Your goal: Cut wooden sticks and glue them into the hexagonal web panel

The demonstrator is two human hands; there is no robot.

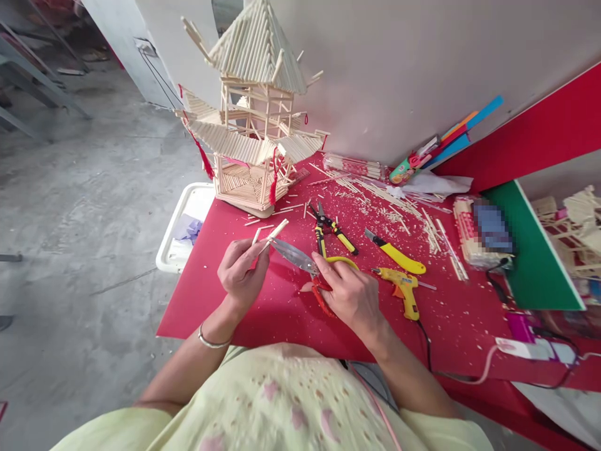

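Note:
My left hand (243,270) pinches a few short pale wooden sticks (278,229) over the front left of the red tabletop. In my right hand (350,289) is a pair of scissors (295,255) with red and yellow handles. The blades point left, and their tips meet the sticks beside my left fingers; whether they cut into the wood is too small to tell. Behind both hands stands a pagoda model (256,125) built from the same kind of sticks, with red tassels hanging at its eaves.
Pliers (322,227), a yellow utility knife (397,252) and a yellow glue gun (399,289) lie on the red table (277,313). Stick offcuts (385,203) litter its back. At the right are packed sticks (464,232), a green board (535,263) and a power strip (535,349).

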